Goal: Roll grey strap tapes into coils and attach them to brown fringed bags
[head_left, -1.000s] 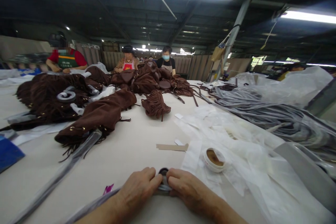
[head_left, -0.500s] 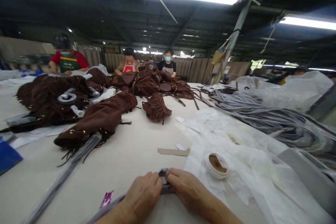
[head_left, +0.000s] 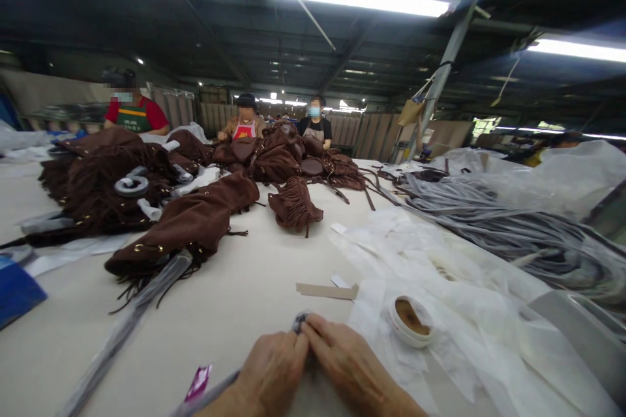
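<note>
My left hand [head_left: 271,373] and my right hand [head_left: 345,361] meet at the near edge of the beige table [head_left: 235,300]. Both are closed, fingertips pinching the end of a grey strap [head_left: 298,322] between them. The strap trails off to the lower left under my left wrist. A small roll of white tape [head_left: 409,320] lies just right of my right hand on white sheets. A strip of brown card [head_left: 327,290] lies just beyond my fingers.
Brown fringed suede bags [head_left: 190,221] are heaped across the far left and middle. A bundle of grey straps [head_left: 513,234] runs along the right. White wrapping sheets [head_left: 440,267] cover the right side. Three people work at the far end. A pink scrap [head_left: 198,383] lies near left.
My hands have drawn closer together and slid toward me, covering more of the strap end. The view has tilted slightly upward.
</note>
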`<state>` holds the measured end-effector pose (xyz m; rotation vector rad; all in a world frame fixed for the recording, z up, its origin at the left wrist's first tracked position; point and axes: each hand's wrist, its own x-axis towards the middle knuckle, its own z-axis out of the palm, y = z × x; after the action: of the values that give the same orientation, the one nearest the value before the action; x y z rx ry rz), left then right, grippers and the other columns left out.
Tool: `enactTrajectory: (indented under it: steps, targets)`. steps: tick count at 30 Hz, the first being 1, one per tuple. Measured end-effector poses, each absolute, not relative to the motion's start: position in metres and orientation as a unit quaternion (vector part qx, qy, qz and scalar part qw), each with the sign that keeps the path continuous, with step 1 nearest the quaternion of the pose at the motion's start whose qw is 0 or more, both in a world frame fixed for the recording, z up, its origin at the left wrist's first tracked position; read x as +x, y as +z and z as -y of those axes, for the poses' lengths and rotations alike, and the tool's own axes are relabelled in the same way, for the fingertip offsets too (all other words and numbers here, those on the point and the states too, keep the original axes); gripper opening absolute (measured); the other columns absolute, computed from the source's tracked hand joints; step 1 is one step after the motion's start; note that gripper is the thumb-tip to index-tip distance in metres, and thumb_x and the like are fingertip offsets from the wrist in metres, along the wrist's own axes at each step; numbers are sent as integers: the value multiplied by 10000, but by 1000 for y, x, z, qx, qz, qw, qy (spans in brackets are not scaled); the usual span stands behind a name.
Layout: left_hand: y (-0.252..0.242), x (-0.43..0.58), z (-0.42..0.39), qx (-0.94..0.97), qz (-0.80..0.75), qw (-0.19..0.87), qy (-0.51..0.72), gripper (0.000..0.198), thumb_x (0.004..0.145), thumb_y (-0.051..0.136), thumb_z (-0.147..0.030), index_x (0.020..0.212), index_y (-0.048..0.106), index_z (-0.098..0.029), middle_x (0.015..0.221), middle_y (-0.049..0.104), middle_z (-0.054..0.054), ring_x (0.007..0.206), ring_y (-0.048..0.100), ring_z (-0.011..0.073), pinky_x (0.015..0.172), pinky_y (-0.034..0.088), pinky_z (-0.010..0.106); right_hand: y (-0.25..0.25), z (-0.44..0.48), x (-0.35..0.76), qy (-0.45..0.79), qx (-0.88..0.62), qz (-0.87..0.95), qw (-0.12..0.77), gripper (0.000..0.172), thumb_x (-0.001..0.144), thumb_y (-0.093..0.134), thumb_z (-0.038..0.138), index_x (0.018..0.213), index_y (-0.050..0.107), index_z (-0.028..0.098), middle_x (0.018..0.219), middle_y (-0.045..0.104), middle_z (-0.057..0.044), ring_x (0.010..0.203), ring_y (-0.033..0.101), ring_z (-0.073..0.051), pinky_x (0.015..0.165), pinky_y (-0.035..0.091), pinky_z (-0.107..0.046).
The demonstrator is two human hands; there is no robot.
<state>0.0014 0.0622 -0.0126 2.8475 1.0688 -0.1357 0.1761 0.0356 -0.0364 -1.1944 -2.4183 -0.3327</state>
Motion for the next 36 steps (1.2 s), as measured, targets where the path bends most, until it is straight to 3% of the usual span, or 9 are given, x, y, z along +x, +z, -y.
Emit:
enactTrajectory:
  steps: [5,9,14,16,22,27,31,36]
  targets:
    - [-15,2,-59,922,-371,110,-5,156,917,467,-162,1027,572,-197,990,701,56,894,672,260,781,533,360,-48,-29,177,10,-441,858,263,279,973,373,159,757,547,193,777,615,-15,680,582,-150,598,459,-227]
    - [-2,-14,-76,945,-310,101,11,142,941,486,-240,1057,566,-250,911,708,-3,836,682,227,725,519,296,-30,-35,192,56,-415,881,220,219,937,446,123,756,554,184,810,625,-15,722,578,-155,631,450,-230]
    - [-8,-2,-70,949,-306,-3,-73,220,919,395,-84,1072,534,-161,923,685,93,813,675,263,705,537,370,-28,-34,183,63,-461,866,184,82,841,589,79,835,601,159,889,663,-46,795,615,-198,706,478,-270]
    - [-11,4,-64,942,-323,-21,-84,244,916,381,-65,1095,521,-156,939,680,106,823,676,270,704,545,387,-39,-30,176,58,-487,849,199,101,835,590,65,884,606,152,914,665,-58,818,622,-206,722,483,-279]
    - [6,-1,-67,944,-318,24,-88,258,919,374,-106,1136,503,-160,897,706,81,793,686,250,712,541,343,-42,-39,184,32,-449,865,221,179,913,476,73,801,576,171,869,644,-37,802,590,-176,721,465,-256]
    - [1,15,-58,906,-413,58,-72,413,844,401,-67,1256,441,-67,979,700,170,876,681,292,756,529,390,-24,-45,184,64,-437,876,193,175,906,450,56,900,593,158,946,646,-61,837,592,-182,754,471,-267]
    - [-1,11,-55,898,-422,119,-29,320,881,423,-152,1192,500,-147,1007,711,112,916,678,295,780,521,400,-27,-39,178,107,-464,848,233,123,884,502,65,862,575,161,897,623,-52,802,575,-180,705,458,-263]
    - [13,-15,-76,929,-359,86,-35,173,905,483,-209,1062,552,-191,942,710,55,867,674,254,755,504,330,-17,-46,191,150,-402,878,213,150,903,490,85,806,556,178,864,603,-28,796,551,-158,702,434,-243]
